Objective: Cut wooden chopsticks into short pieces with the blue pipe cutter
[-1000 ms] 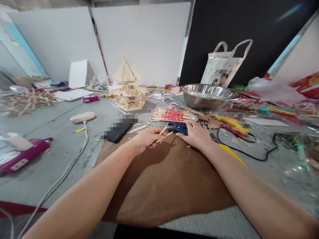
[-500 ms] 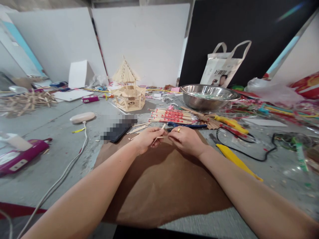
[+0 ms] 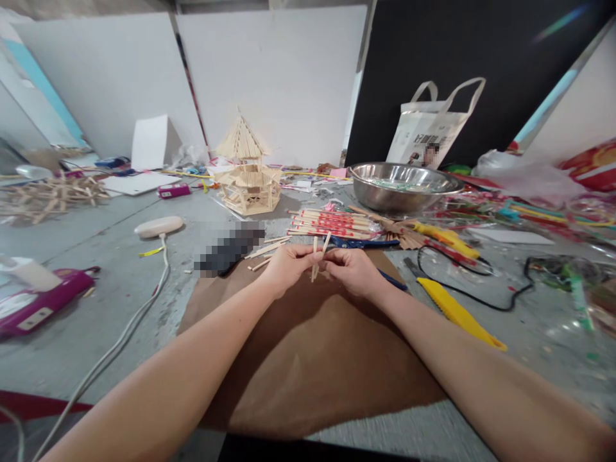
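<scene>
My left hand (image 3: 292, 266) is closed, pinching a thin wooden stick (image 3: 315, 245) that stands nearly upright. Close beside it, my right hand (image 3: 353, 271) pinches a second wooden stick (image 3: 327, 241), which leans slightly to the right. The two fingertips almost meet, and the sticks' lower parts are partly hidden by the fingers. Both hands are above the far part of a brown cloth (image 3: 308, 372). Just behind my right hand lies a blue-handled hand tool (image 3: 363, 243), its jaws mostly hidden. Loose wooden strips (image 3: 267, 249) lie behind my left hand.
A wooden stick pavilion model (image 3: 250, 186) stands at the back. Bundled red-marked sticks (image 3: 332, 223), a steel bowl (image 3: 404, 189) and a yellow-handled saw or cutter (image 3: 457, 311) lie around. At left are a phone (image 3: 228, 253), a white corded device (image 3: 158, 226) and a purple power strip (image 3: 52, 301).
The sticks have turned from slanted and crosswise to nearly upright, side by side. My right hand has shifted slightly, and a second blue handle now shows beside the right forearm.
</scene>
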`<state>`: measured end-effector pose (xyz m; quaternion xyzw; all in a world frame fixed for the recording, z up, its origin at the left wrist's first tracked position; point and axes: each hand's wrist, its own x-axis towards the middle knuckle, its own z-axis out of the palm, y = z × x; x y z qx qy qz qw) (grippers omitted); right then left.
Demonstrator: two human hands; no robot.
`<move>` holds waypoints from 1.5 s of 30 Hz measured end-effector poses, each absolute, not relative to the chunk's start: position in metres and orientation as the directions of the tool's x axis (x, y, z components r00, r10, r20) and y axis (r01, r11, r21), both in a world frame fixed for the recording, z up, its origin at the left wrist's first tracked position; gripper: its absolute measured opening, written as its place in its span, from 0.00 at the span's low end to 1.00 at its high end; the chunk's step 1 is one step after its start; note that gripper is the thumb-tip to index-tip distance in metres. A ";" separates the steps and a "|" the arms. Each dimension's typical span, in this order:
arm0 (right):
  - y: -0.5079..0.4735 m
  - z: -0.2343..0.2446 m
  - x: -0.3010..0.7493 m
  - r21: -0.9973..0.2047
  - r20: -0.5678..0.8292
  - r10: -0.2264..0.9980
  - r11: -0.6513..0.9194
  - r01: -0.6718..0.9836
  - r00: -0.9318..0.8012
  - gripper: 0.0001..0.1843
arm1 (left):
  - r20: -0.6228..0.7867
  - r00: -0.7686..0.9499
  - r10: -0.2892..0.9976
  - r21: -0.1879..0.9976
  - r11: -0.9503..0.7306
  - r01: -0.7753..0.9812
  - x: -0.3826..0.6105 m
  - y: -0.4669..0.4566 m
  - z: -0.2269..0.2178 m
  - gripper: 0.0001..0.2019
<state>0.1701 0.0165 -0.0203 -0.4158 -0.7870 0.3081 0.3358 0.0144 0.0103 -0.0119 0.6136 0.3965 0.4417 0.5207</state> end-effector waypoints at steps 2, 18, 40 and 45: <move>0.016 -0.019 0.170 -0.755 0.257 0.853 0.471 0.456 -0.454 0.15 | 0.200 0.310 0.929 0.960 -0.249 0.127 0.013 0.013 -0.015 0.14; 0.013 -0.015 0.171 -0.530 0.275 0.818 0.567 0.631 -0.505 0.13 | 0.315 0.383 0.868 0.753 -0.474 0.456 0.008 0.015 -0.016 0.13; 0.013 -0.012 0.176 -0.638 0.198 0.861 0.476 0.606 -0.469 0.13 | 0.257 0.368 0.894 0.733 -0.428 0.528 0.011 0.012 -0.014 0.16; 0.012 -0.006 0.171 -0.808 0.301 0.893 0.425 0.408 -0.334 0.14 | 0.270 0.378 0.886 0.713 -0.447 0.540 0.011 0.010 -0.012 0.15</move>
